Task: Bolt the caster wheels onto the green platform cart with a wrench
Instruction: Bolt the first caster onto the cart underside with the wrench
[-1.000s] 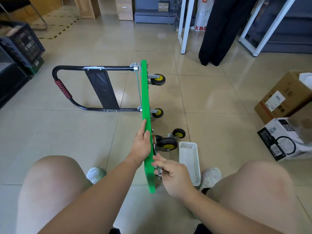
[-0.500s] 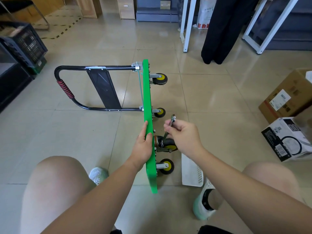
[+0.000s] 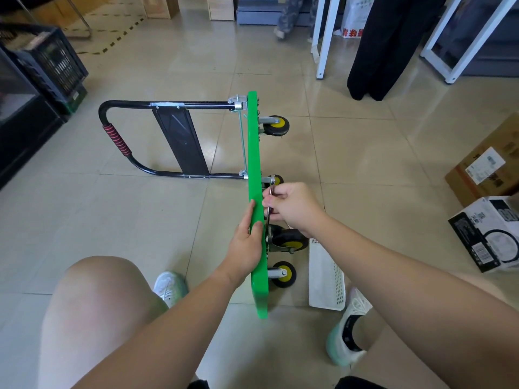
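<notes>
Gripping cart deck [image 3: 256, 169] edge, left hand [image 3: 245, 245]; right hand [image 3: 295, 207] pinching wrench [image 3: 269, 202].

so the cart deck [image 3: 256, 164] is bright green, the handle [image 3: 112, 103] glossy black with a red-and-black spiral-striped grip [image 3: 117, 139]. The caster wheels [image 3: 278, 126] have black tyres on yellow hubs. The wrench [image 3: 271, 190] is shiny silver. The basket [image 3: 325, 279] is white with a grid of little holes. The floor [image 3: 351, 153] is beige tile, and the cardboard box [image 3: 483, 164] is brown with a white label.
</notes>
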The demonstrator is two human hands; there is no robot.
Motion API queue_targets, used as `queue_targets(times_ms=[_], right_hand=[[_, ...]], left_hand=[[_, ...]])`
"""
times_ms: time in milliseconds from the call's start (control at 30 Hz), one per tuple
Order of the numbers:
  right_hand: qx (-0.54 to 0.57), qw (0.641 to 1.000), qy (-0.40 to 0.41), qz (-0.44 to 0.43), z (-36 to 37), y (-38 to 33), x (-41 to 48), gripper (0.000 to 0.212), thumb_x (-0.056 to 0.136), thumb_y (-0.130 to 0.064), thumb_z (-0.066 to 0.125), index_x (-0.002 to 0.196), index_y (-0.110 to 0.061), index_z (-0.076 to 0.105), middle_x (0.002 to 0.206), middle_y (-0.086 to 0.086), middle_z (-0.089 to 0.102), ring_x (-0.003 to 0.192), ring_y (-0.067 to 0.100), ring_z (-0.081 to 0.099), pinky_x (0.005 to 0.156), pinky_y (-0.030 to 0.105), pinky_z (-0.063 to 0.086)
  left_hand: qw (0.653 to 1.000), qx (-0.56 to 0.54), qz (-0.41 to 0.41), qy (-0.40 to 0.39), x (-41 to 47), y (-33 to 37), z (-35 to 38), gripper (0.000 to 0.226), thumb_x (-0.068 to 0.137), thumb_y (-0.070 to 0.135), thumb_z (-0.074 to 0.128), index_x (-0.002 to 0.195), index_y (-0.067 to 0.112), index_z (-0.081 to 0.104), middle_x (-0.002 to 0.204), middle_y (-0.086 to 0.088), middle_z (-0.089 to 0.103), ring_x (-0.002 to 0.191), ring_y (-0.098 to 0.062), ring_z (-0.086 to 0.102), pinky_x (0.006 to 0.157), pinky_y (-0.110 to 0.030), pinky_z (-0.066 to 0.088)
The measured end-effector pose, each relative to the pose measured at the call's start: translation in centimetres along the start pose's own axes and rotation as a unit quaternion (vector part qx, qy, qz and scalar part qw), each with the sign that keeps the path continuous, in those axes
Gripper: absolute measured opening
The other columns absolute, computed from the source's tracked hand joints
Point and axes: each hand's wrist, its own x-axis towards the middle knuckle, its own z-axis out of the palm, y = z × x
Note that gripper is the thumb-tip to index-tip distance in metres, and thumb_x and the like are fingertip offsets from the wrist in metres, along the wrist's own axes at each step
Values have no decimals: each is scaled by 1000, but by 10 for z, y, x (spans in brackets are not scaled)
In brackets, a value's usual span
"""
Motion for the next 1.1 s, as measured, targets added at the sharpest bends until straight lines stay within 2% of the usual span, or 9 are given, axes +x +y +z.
queue_targets(times_ms=[167,400,467,600,700,767,900,1000,1100], right_hand=[[-12,999,-38,-10,2,1,-3,15,94,-8,66,90,-21,70,91,5,72,89,17,71,84,37,61],[-24,999,-38,-10,-3,3,-2,12,94,-8,66,96,-20,70,96,8,74,91,20,72,85,40,61],[-28,999,-31,-11,-4,2,-1,13,94,-7,66,95,-19,69,93,8,73,89,20,72,85,43,61],[-39,999,-6,-24,-1,4,-5,18,94,-5,64,87,-21,69,85,7,72,88,26,72,83,44,61],[-26,999,0,-31,1,7,-9,17,95,-7,64,89,-21,70,93,9,73,97,28,72,84,41,61],[-10,1000,5,-22,0,7,-8,15,96,-7,63,91,-20,70,97,10,73,97,27,72,84,41,61],[-5,1000,-5,-16,0,5,-9,12,95,-8,64,96,-18,71,99,9,73,97,24,72,85,41,61],[-32,999,-24,-35,2,2,-17,16,95,-9,64,91,-24,71,98,9,74,99,24,71,87,38,61],[-43,997,-18,-68,4,10,-28,27,94,-13,66,82,-36,72,98,-4,75,98,16,72,88,39,60]], left_hand=[[1000,2,8,-5,2,-3,0,50,91,59,38,134,83,27,152,12,52,137,-18,53,116,-50,44],[1000,-6,-4,-5,1,-2,0,50,84,66,38,126,88,23,153,8,52,138,-22,53,116,-51,43],[1000,-6,-3,-7,0,-1,-1,47,88,62,39,123,90,23,153,10,51,137,-20,54,116,-50,43],[1000,-13,3,-7,-2,1,0,53,106,41,39,148,69,24,151,10,53,131,-18,58,112,-48,47],[1000,-13,5,-4,-1,0,1,52,106,41,39,146,72,23,154,10,51,136,-19,54,116,-48,44],[1000,-10,1,-2,0,-1,1,54,107,40,38,153,64,24,155,8,50,138,-21,53,116,-49,43],[1000,-2,-4,-1,0,-3,1,53,105,44,38,151,67,22,153,3,52,136,-25,54,115,-51,45],[1000,7,4,-14,2,-2,-1,54,104,45,39,154,62,25,155,9,51,138,-17,52,118,-47,42],[999,-4,13,-40,4,-2,-3,54,106,48,41,156,59,24,153,16,51,135,-8,54,115,-43,45]])
